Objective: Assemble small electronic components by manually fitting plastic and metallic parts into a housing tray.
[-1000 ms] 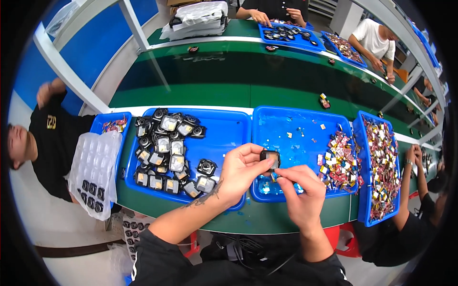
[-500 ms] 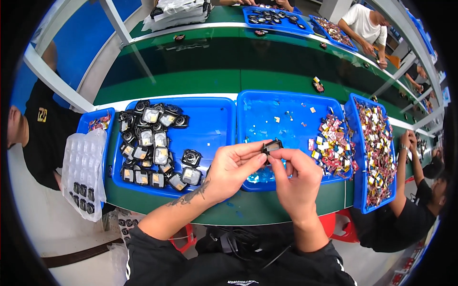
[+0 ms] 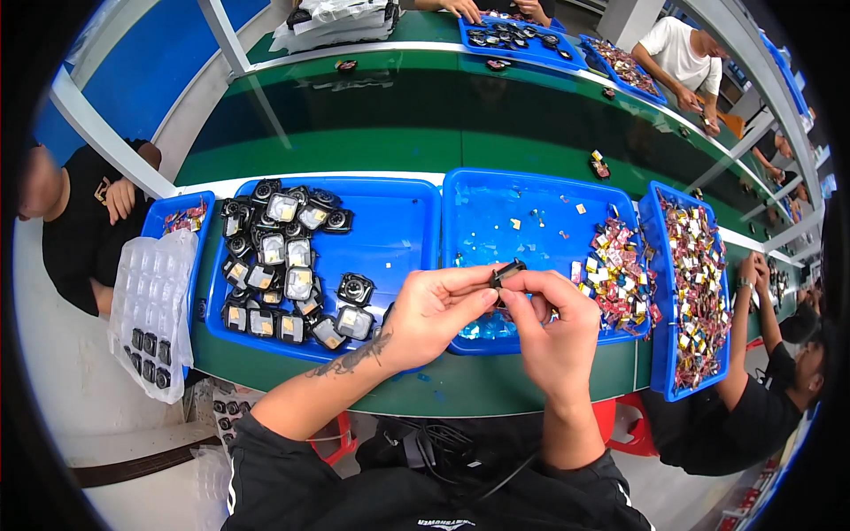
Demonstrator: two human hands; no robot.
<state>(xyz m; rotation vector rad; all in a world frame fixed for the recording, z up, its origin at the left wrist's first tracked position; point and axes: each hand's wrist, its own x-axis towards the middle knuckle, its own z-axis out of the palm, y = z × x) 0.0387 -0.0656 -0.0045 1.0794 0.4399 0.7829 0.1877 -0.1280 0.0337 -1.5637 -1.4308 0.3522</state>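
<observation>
Over the right-hand blue tray [image 3: 537, 180], both of my hands hold one small black plastic housing [image 3: 506, 272], tilted with its narrow side showing. My left hand [image 3: 430, 311] pinches it between thumb and fingers from the left. On the other side, the fingertips and thumb of my right hand [image 3: 560, 326] close on it, hiding much of its lower part. A pile of small red, white and yellow electronic parts [image 3: 617, 274] lies in the tray's right half. Blue film scraps [image 3: 482, 327] are scattered below and left of my fingers.
Black housings [image 3: 283, 257] with round lenses or pale square windows fill much of the left blue tray [image 3: 416, 203]. A narrow blue tray [image 3: 657, 301] of parts stands at right. A clear blister sheet [image 3: 159, 274] lies far left. Co-workers sit on both sides and across the green conveyor [image 3: 372, 115].
Between my fingers the black housing has turned, so its open face shows less. A person at the left has brought a hand up to the chest. My view has shifted slightly.
</observation>
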